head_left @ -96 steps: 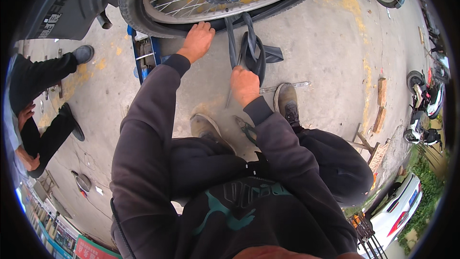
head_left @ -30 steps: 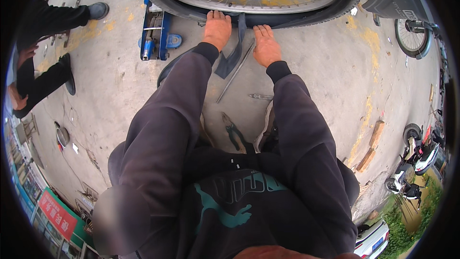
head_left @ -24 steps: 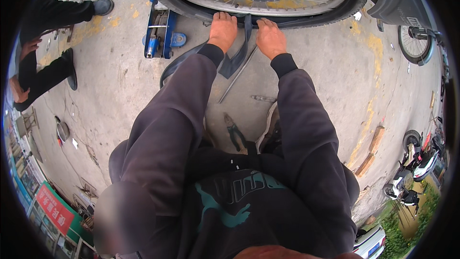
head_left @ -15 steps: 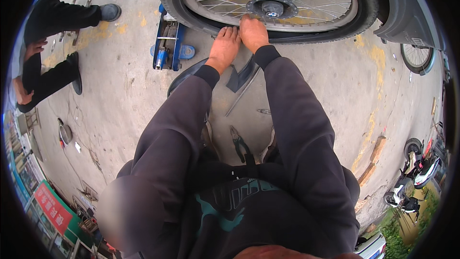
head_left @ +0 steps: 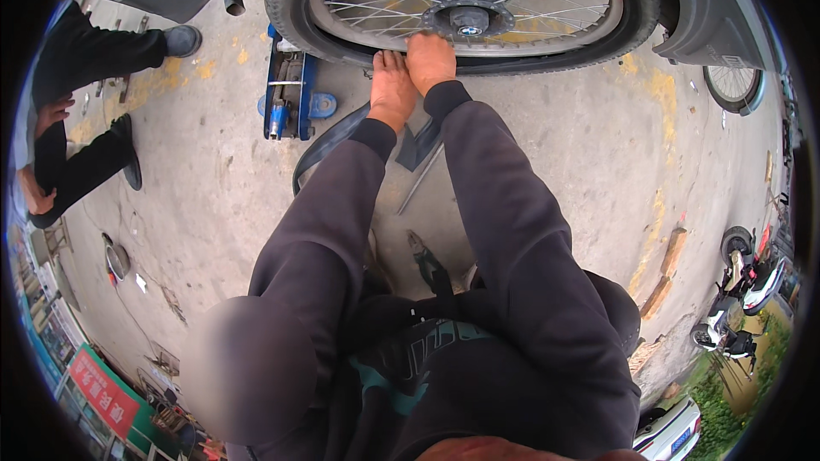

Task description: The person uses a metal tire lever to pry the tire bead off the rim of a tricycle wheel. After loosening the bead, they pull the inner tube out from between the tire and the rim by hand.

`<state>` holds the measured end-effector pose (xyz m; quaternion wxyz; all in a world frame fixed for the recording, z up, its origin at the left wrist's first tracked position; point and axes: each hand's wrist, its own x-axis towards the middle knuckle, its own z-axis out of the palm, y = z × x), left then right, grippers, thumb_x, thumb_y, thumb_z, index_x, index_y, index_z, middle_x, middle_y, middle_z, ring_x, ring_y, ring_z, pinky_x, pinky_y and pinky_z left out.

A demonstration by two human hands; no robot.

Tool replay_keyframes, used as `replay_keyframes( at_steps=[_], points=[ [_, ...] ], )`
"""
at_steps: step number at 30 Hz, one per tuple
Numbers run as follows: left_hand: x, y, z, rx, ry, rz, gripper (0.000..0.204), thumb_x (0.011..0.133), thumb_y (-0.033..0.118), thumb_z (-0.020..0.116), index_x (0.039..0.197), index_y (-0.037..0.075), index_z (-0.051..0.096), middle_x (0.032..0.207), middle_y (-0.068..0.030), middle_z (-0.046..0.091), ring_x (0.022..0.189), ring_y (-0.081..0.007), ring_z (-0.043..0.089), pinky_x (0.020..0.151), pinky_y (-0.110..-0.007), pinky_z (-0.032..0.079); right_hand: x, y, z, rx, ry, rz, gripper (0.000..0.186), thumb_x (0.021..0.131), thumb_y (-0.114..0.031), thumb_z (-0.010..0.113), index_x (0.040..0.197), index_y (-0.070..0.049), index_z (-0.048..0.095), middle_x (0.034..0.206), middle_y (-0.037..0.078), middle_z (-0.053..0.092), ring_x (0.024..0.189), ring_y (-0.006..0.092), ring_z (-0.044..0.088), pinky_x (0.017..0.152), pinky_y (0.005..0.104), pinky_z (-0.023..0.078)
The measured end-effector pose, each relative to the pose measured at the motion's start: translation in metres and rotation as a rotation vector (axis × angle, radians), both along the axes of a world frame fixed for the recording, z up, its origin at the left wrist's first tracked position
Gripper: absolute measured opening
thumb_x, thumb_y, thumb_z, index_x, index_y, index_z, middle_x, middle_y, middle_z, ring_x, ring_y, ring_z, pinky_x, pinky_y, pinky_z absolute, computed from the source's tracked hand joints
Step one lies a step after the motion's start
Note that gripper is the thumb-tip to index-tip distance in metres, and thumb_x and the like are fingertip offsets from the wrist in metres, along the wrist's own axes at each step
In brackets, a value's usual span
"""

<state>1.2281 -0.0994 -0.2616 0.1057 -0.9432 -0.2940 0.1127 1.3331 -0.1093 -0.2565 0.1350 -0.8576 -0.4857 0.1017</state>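
A spoked wheel [head_left: 559,21] with a black tyre [head_left: 295,8] stands before me at the top of the view. At its lower edge my right hand [head_left: 430,60] is closed over the rim side of the tyre, fingertips hidden. Right beside it, touching, my left hand [head_left: 391,92] has its fingers hooked together over the tyre's edge. Under my wrists a flat black inner tube [head_left: 331,147] lies on the ground, partly covered by my left sleeve. Close to it is a thin metal rod [head_left: 418,183]. Green-handled pliers [head_left: 424,258] lie between my feet.
A blue floor jack [head_left: 299,94] stands left of the wheel. Farther left, a person's dark-trousered legs [head_left: 94,64] extend over the concrete. Wooden blocks [head_left: 666,269], parked scooters [head_left: 735,290] and another wheel [head_left: 732,85] are to the right. A round pan [head_left: 115,256] sits at left.
The view has shifted slightly, so the wheel appears a little farther left. Both hands remain on the tyre's lower edge, now pressed closer together.
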Motion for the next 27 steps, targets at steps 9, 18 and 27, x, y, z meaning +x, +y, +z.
replay_keyframes(
  at_steps=[9, 18, 27],
  points=[
    [-0.019, 0.014, 0.016, -0.013, -0.058, -0.018, 0.035, 0.092, 0.021, 0.054, 0.123, 0.005, 0.060, 0.131, -0.0135, 0.060, 0.129, -0.0270, 0.051, 0.114, -0.040, 0.032, 0.003, -0.001, -0.004, 0.161, 0.152, 0.073, 0.019, 0.094, -0.021, 0.063, 0.098, -0.002, 0.066, 0.083, 0.024, 0.070, 0.084, 0.0434, 0.069, 0.077, 0.0511, 0.056],
    [-0.040, 0.028, 0.023, 0.110, -0.101, -0.067, 0.033, 0.092, 0.020, 0.055, 0.119, 0.004, 0.062, 0.127, -0.0154, 0.062, 0.127, -0.0275, 0.053, 0.114, -0.041, 0.032, -0.012, 0.001, 0.009, 0.218, 0.271, -0.056, 0.024, 0.094, -0.029, 0.062, 0.107, -0.009, 0.066, 0.090, 0.025, 0.070, 0.085, 0.0470, 0.067, 0.075, 0.0550, 0.053],
    [-0.044, 0.034, 0.038, 0.072, -0.045, -0.085, 0.034, 0.091, 0.020, 0.057, 0.120, 0.004, 0.062, 0.124, -0.0131, 0.064, 0.125, -0.0264, 0.053, 0.114, -0.040, 0.033, -0.014, 0.006, 0.009, 0.280, 0.300, -0.072, 0.025, 0.093, -0.028, 0.066, 0.106, -0.007, 0.066, 0.087, 0.024, 0.070, 0.085, 0.0459, 0.066, 0.076, 0.0534, 0.053]
  ],
)
